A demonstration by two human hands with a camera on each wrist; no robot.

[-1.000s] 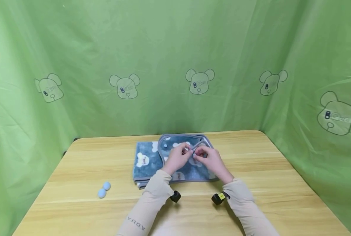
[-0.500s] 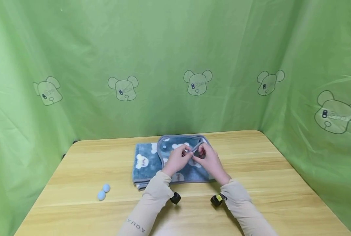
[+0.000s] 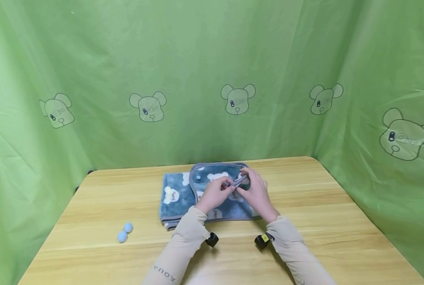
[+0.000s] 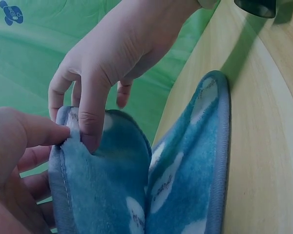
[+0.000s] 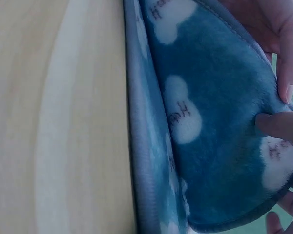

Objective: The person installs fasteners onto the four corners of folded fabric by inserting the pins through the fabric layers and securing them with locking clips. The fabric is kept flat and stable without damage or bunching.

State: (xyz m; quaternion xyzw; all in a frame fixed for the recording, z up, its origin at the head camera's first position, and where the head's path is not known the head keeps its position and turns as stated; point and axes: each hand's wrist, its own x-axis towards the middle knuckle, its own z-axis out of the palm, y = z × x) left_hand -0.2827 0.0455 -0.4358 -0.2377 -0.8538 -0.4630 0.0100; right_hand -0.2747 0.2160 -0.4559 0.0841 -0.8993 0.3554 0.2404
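A folded teal fleece blanket (image 3: pixel 183 198) with white bear-head prints and grey edging lies near the back of the table in the head view. A flap of it is lifted between both hands. My left hand (image 3: pixel 215 194) pinches the grey-bound edge between thumb and fingers. Close beside it, my right hand (image 3: pixel 257 196) pinches the same edge, its thumb (image 5: pixel 278 126) pressing the plush side in the right wrist view. The left wrist view shows the two hands' fingertips almost meeting at the raised edge (image 4: pixel 71 124). A light-blue snap button (image 3: pixel 198 177) shows on the flap's left part.
Two pale blue balls (image 3: pixel 125 232) sit together on the wooden table (image 3: pixel 91 206) at the left. A green curtain (image 3: pixel 190 130) with bear outlines hangs behind and at both sides. Small black wrist cameras (image 3: pixel 212 239) hang under the forearms.
My right hand has shifted slightly up, its fingers now over the top of the pinched edge. The left hand keeps its pinch in nearly the same place. The head view tilted slightly.
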